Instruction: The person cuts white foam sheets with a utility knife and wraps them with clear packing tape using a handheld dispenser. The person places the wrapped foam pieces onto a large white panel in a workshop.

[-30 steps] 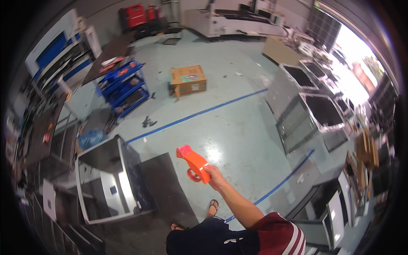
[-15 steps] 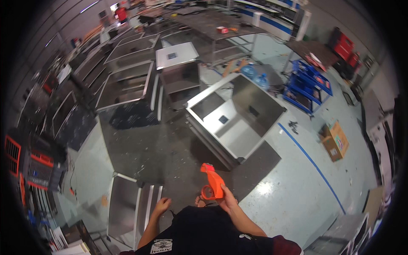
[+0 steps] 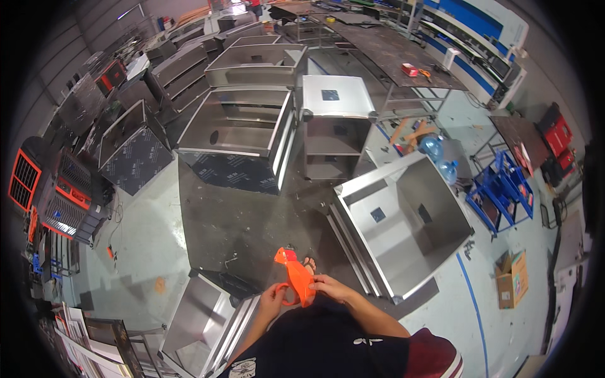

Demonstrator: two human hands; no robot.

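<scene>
An orange tool with a ring-shaped part, which looks like a tape dispenser (image 3: 299, 281), is held in front of my body, its narrower end pointing away from me. My right hand (image 3: 330, 288) grips its body from the right side. At the ring on its left, my left hand (image 3: 271, 300) is closed with fingers on the loop. Just right of my hands stands an open stainless-steel cabinet (image 3: 409, 220) with square dark patches inside. Another open metal cabinet (image 3: 198, 324) lies to the left of my left forearm.
Ahead are more metal cabinets (image 3: 236, 123) and an upright steel unit with a shelf (image 3: 337, 135). A blue parts rack (image 3: 501, 192), water bottles (image 3: 432, 148) and a cardboard box (image 3: 512, 280) are at the right. A long dark worktable (image 3: 384, 47) stands at the back.
My left hand has come across to the orange tape dispenser and taken hold of its ring. The view has shifted, so the cabinets ahead sit further right in it.
</scene>
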